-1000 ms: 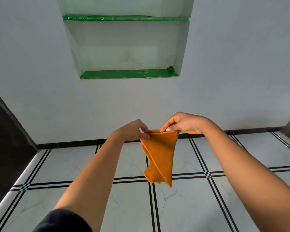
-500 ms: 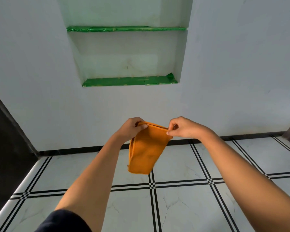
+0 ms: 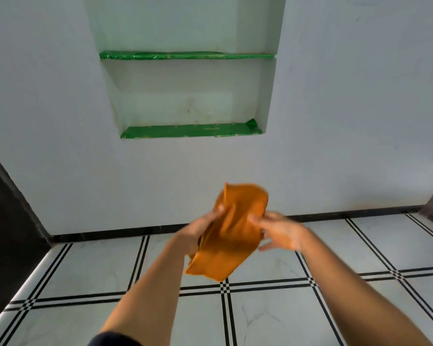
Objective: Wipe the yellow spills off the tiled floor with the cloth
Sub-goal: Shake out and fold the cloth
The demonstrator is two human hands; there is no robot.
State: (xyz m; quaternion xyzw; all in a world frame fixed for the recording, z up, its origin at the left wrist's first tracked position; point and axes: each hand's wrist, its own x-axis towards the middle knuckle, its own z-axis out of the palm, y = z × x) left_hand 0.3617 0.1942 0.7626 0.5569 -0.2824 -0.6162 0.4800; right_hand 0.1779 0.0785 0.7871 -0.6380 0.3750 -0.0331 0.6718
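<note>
Cloth (image 3: pixel 231 236) is hanging in the air between the hands, long axis near upright, well above the tiled floor (image 3: pixel 260 318), the left hand (image 3: pixel 198 233) pinching its left edge while the blurred right hand (image 3: pixel 281 233) is touching its right side, grip unclear.

**Ones and twos**

There is one orange fabric cloth (image 3: pixel 231 236). Two bare hands flank it, a left hand (image 3: pixel 198 233) and a right hand (image 3: pixel 280 233). Above the cloth is one recessed white wall niche (image 3: pixel 185 96) with two shelves, an upper green-lined shelf (image 3: pixel 185 55) and a lower green-lined shelf (image 3: pixel 190 131). Below the cloth lies one white tiled floor (image 3: pixel 272 320).
</note>
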